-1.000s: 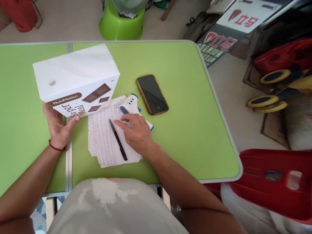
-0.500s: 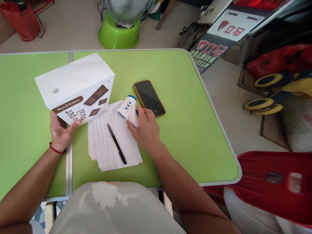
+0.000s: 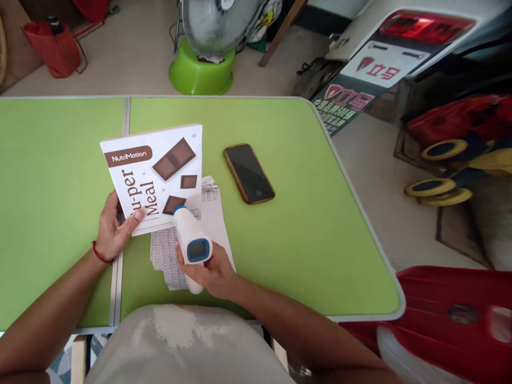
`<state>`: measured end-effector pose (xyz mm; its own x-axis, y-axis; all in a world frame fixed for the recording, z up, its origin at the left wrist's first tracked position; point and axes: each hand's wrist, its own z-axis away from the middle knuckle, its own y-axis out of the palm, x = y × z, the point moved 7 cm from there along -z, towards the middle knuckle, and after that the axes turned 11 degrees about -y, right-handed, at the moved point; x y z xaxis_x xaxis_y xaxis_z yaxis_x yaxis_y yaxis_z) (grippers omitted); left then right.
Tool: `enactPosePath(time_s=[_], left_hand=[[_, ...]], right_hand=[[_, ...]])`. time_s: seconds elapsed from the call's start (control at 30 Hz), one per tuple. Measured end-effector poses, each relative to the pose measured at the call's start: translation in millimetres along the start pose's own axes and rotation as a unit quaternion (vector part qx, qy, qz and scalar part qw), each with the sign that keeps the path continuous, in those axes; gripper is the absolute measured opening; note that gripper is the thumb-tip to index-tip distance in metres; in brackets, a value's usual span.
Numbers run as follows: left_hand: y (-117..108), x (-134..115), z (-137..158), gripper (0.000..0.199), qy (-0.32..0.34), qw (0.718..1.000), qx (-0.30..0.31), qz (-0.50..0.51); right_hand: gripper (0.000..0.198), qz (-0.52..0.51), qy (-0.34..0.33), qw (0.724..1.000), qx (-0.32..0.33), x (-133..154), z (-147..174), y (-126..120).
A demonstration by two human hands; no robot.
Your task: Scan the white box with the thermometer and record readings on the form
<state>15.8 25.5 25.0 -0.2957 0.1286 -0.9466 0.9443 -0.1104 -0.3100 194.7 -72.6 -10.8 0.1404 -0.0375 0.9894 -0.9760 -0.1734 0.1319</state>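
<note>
Head view: above a green table [image 3: 312, 240], the left hand [image 3: 112, 230] pinches a white box [image 3: 138, 173] by its lower left corner, thumb on the printed face. The right hand [image 3: 218, 273] wraps a white thermometer [image 3: 189, 228], nose toward the box; whether they touch is unclear. Aiming seems in hand; the next move calls for holding both steady.

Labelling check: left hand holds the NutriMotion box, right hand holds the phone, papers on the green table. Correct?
Not the phone: in the head view, the right hand holds a white-and-blue handheld device, while the phone lies on the green table. The rest stands: left hand on the NutriMotion box, papers on the table.
</note>
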Motion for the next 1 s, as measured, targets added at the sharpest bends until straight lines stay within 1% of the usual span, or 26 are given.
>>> enactPosePath(time_s=[0.13, 0.23, 0.33, 0.5, 0.6, 0.73, 1.0], left_hand=[[-3, 3, -2, 0.049, 0.005, 0.999, 0.002, -0.032], [-3, 3, -2, 0.046, 0.01, 1.0, 0.005, -0.028], [-2, 2, -2, 0.045, 0.003, 1.0, 0.007, -0.02], [-1, 1, -3, 0.047, 0.002, 1.0, 0.006, -0.024], [-1, -1, -3, 0.047, 0.006, 0.999, 0.007, -0.032], [-2, -1, -3, 0.047, 0.009, 0.999, 0.009, -0.034], [-1, -1, -4, 0.048, 0.005, 1.0, 0.011, -0.017]], right_hand=[[0.027, -0.018, 0.007, 1.0, -0.01, 8, -11, 0], [0.023, -0.018, 0.007, 1.0, -0.008, 11, -15, 2], [0.024, -0.017, 0.011, 1.0, -0.004, 11, -15, 5], [0.028, -0.045, 0.062, 0.997, -0.013, 2, -12, 6], [0.027, -0.055, 0.077, 0.995, -0.017, 1, -12, 6], [0.026, -0.068, 0.069, 0.995, -0.019, 1, -13, 6], [0.021, -0.056, 0.048, 0.997, -0.013, -3, -12, 6]])
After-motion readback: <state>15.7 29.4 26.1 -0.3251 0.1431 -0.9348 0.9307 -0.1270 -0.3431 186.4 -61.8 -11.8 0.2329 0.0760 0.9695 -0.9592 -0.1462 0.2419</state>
